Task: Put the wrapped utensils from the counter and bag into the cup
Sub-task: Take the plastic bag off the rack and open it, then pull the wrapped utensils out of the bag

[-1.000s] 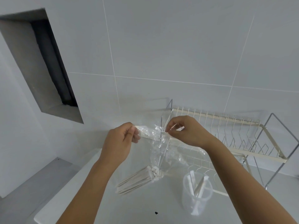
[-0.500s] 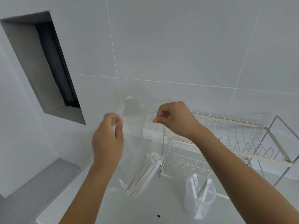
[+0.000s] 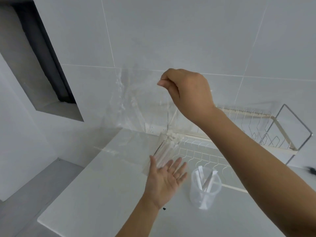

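My right hand (image 3: 188,93) is raised in front of the wall and pinches the top edge of a clear plastic bag (image 3: 135,106), which hangs down from it. A bundle of white wrapped utensils (image 3: 165,151) lies in the lower part of the bag, tilted. My left hand (image 3: 166,180) is open, palm up, right under the low end of the bundle, fingertips at the bag. A clear plastic cup (image 3: 205,190) stands on the white counter (image 3: 95,190) to the right of my left hand, with a few wrapped utensils (image 3: 207,181) standing in it.
A cream wire dish rack (image 3: 253,134) stands behind the cup against the tiled wall. A wall socket (image 3: 154,129) shows through the bag. A dark recess (image 3: 42,65) opens in the wall at the left. A small black speck (image 3: 164,209) lies on the counter.
My left hand has let go of the bag's top and dropped below it, palm open under the bundle. My right hand has lifted the bag higher, so the bundle now tilts downward.
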